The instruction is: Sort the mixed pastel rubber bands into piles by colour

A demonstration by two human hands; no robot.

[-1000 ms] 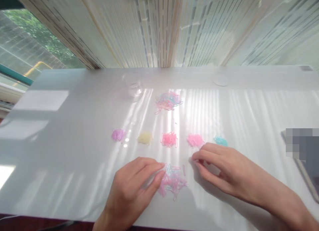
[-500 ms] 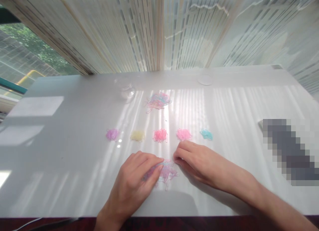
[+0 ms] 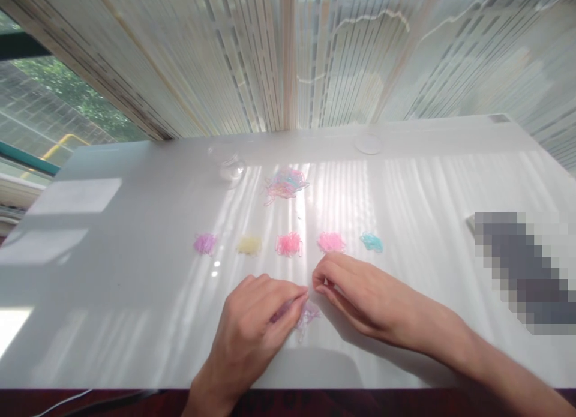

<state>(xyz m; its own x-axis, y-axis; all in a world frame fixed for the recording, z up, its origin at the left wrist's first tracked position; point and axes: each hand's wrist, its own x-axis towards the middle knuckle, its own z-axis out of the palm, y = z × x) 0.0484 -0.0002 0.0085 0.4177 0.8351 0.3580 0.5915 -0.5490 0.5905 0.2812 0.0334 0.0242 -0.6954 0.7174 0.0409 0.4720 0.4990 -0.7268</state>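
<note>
My left hand (image 3: pixel 261 315) is closed in a pinch over a near pile of mixed paper clips (image 3: pixel 309 315), which it partly covers; what its fingertips hold is too small to name. Beside it, my right hand (image 3: pixel 355 291) has thumb and fingertips pressed together, their contents hidden. Beyond the hands lies a row of small piles: purple clips (image 3: pixel 205 243), yellow clips (image 3: pixel 249 245), red-pink clips (image 3: pixel 288 243), pink clips (image 3: pixel 331 242) and turquoise clips (image 3: pixel 372 242). A mixed pile (image 3: pixel 287 183) sits farther back.
A clear glass-like container (image 3: pixel 232 168) stands at the back left of the white table (image 3: pixel 148 297). A clear round lid (image 3: pixel 368 144) lies at the back. At the right is a pixelated dark object (image 3: pixel 522 273). Striped curtains hang behind the table.
My left hand has moved slightly right over the near pile, and its fingertips have come together. The view has shifted a little; my right hand has stayed nearly in place.
</note>
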